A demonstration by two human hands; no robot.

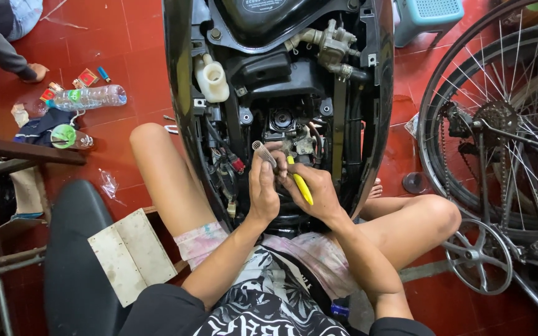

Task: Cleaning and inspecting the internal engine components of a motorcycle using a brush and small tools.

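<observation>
I sit on the floor facing the open engine bay of a black scooter (pixel 368 93). My left hand (pixel 263 186) grips a ribbed metal spring-like hose (pixel 264 153), held up in front of the engine parts. Beside it, my right hand (pixel 316 190) is closed around a yellow-handled screwdriver (pixel 300 183) whose tip points up into the engine (pixel 287 121). Both hands touch each other low in the bay. A white fluid reservoir (pixel 212 78) sits at the upper left inside the bay.
A bicycle wheel with chain and crank (pixel 499 143) stands at the right. A plastic bottle (pixel 91 96), small packets and a cloth lie on the red tiled floor at left. Another person's hand (pixel 32 71) rests there. A black seat (pixel 73 261) and white board (pixel 132 252) are lower left.
</observation>
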